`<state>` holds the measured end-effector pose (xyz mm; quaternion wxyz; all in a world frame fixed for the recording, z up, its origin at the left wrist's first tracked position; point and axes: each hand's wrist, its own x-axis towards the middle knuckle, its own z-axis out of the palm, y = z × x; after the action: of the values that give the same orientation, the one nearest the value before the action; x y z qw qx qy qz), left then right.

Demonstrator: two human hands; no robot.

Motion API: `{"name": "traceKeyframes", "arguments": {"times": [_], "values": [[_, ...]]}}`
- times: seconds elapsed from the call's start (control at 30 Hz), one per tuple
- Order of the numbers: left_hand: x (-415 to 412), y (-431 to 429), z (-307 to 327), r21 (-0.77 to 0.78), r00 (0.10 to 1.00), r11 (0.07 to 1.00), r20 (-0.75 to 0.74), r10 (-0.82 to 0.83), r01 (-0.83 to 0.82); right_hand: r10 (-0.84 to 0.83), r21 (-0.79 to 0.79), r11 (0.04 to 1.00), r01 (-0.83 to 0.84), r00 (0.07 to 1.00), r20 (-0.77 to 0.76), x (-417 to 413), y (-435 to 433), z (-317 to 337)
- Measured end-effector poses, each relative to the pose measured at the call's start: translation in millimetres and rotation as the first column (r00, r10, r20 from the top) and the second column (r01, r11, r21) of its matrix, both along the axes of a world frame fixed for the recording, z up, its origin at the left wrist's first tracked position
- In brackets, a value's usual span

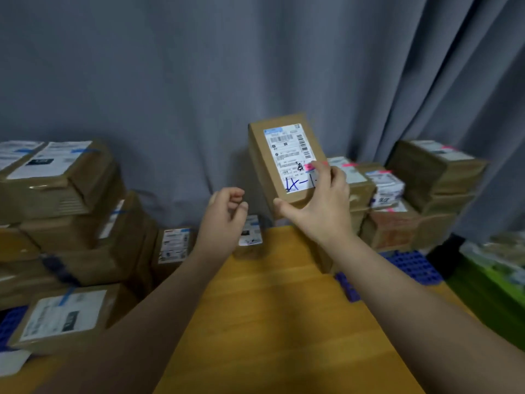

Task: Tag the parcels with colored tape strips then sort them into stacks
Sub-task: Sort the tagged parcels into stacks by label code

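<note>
My right hand (321, 206) holds a brown cardboard parcel (284, 157) up in the air above the far end of the wooden table (270, 308). Its white shipping label faces me, with blue handwriting at the bottom and a pink tape strip (311, 166) by my fingertips. My left hand (224, 220) hovers just left of the parcel, fingers loosely curled, holding nothing. On the left stand stacks of parcels with blue tape strips (65, 194). On the right stand stacks of parcels with pink strips (426, 180).
A grey curtain (199, 81) hangs behind everything. Two small parcels (173, 245) lie at the table's far edge. Blue plastic crates (409, 265) sit under the right stacks, and a green box (491, 280) is at the far right.
</note>
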<state>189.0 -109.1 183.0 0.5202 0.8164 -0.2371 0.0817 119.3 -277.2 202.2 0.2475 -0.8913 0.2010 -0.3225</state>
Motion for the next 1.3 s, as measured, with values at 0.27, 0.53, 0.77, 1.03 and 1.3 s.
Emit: {"name": "traceKeyframes", "arguments": {"times": [0.27, 0.53, 0.77, 1.03, 1.3], "values": [[-41.0, -139.7, 12.4, -0.028, 0.998, 0.998, 0.007, -0.062, 0.062, -0.121, -0.054, 0.991, 0.119, 0.992, -0.034, -30.5, -136.3, 18.7], [-39.0, -215.2, 23.3, 0.033, 0.998, 0.997, 0.011, -0.066, 0.066, -0.235, -0.057, 0.972, 0.228, 0.939, -0.251, -21.8, -231.3, 38.6], [-27.0, -238.7, 20.5, 0.061, 0.999, 0.997, -0.021, -0.049, 0.050, -0.207, -0.067, 0.978, 0.197, 0.909, -0.361, -3.8, -254.3, 30.8], [-17.3, -248.7, 10.0, 0.108, 0.997, 0.992, -0.045, -0.063, 0.068, -0.232, -0.080, 0.973, 0.218, 0.925, -0.299, -7.1, -270.4, 31.4], [-18.9, -240.0, 6.2, 0.121, 0.999, 0.992, -0.038, -0.032, 0.037, -0.193, -0.250, 0.958, 0.141, 0.961, -0.197, -9.0, -258.9, 18.1]]}}
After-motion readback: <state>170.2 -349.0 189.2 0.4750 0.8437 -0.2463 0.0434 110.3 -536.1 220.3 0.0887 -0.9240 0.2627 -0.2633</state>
